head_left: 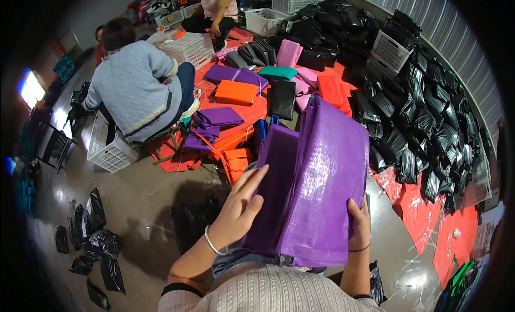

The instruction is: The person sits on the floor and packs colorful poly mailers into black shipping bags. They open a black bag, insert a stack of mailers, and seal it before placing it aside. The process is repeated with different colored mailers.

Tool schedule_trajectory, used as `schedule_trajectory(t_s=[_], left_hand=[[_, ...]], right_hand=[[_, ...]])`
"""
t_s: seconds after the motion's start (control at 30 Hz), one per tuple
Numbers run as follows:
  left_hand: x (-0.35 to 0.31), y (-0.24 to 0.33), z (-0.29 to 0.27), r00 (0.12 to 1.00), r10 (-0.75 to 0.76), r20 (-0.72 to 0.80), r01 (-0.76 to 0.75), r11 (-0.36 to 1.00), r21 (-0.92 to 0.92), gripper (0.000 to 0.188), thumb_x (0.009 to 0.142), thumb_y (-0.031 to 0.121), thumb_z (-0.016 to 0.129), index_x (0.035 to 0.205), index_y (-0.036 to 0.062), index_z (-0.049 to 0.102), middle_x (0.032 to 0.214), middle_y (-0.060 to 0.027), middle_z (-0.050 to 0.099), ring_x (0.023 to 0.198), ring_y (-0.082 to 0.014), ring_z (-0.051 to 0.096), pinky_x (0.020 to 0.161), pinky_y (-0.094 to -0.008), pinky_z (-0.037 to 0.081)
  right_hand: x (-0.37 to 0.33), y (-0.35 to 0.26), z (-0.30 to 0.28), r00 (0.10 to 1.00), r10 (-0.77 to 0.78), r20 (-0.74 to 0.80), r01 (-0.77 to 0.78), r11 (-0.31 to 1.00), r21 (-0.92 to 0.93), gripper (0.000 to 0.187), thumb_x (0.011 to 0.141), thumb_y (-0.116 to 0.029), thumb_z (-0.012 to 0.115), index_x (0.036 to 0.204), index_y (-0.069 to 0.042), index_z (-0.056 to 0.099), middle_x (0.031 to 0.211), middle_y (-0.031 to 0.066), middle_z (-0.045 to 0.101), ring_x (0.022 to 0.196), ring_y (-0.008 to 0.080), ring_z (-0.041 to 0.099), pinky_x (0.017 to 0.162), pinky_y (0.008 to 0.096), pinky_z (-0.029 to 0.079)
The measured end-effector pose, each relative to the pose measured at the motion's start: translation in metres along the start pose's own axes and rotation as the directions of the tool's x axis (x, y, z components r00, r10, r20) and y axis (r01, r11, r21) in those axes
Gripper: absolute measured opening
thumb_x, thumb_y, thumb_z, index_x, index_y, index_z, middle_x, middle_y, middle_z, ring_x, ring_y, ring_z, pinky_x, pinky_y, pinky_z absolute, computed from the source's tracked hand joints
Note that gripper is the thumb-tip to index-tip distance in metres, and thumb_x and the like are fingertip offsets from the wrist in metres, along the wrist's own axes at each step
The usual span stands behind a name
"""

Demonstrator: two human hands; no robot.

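Note:
Upright in front of my chest stands a folded purple plastic sheet [328,178], glossy and several layers thick. Its left flap [271,186] is parted from the larger right part. My right hand [359,226] grips the right edge, thumb on the near face and the other fingers hidden behind. My left hand [238,207] lies along the left flap, fingers stretched out and thumb apart. Beyond the sheet are folded bundles on a red sheet: purple [217,118], orange [236,92], black [282,100], green [277,72] and red [333,93].
Black plastic packages [429,124] pile up along the right wall; several more [104,247] lie on the floor at left. A person in a light blue sweater [134,86] sits at left beside a white crate [110,145]. Another person [217,17] sits farther back.

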State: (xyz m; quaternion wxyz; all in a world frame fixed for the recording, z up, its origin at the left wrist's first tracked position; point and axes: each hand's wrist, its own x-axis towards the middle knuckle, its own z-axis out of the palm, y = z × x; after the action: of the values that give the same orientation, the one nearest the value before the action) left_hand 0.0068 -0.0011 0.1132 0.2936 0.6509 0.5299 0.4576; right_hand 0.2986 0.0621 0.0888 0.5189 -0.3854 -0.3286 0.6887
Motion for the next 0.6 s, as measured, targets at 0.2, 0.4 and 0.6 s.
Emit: schedule_trajectory(t_s=[0.2,0.4,0.6], left_hand=[[0.006,-0.058,0.019,0.938,-0.261,0.226,0.334,0.853,-0.401,0.071,0.101,0.035,0.048,0.152,-0.0011,0.014,0.156,-0.0145,0.023,0.144,-0.0245,0.019,0.117,-0.0354,0.015],[-0.001,-0.065,0.016,0.952,-0.217,0.215,0.292,0.849,-0.439,0.072,0.096,0.02,0.057,0.152,-0.0009,0.016,0.156,-0.0128,0.022,0.143,-0.0217,0.02,0.116,-0.0348,0.015],[0.001,-0.058,0.007,0.979,-0.189,0.073,0.197,0.974,-0.114,0.074,0.094,0.031,0.06,0.148,-0.0044,0.023,0.155,-0.0211,0.022,0.145,-0.0303,0.021,0.117,-0.0392,0.015]], right_hand=[[0.006,0.046,0.036,0.991,0.129,0.015,-0.122,0.964,-0.238,0.063,0.085,-0.008,0.07,0.139,0.0,0.038,0.122,0.0109,0.057,0.108,0.0189,0.056,0.097,0.0319,0.044],[0.007,0.071,0.027,0.999,-0.009,0.049,0.021,0.968,-0.248,0.073,0.085,-0.006,0.067,0.146,0.0,0.028,0.135,0.0134,0.047,0.119,0.0216,0.049,0.103,0.0335,0.039],[0.019,0.078,0.016,0.998,-0.038,0.047,0.053,0.928,-0.37,0.083,0.082,-0.01,0.073,0.146,0.005,0.023,0.138,0.0192,0.043,0.124,0.0247,0.046,0.107,0.0356,0.035]])
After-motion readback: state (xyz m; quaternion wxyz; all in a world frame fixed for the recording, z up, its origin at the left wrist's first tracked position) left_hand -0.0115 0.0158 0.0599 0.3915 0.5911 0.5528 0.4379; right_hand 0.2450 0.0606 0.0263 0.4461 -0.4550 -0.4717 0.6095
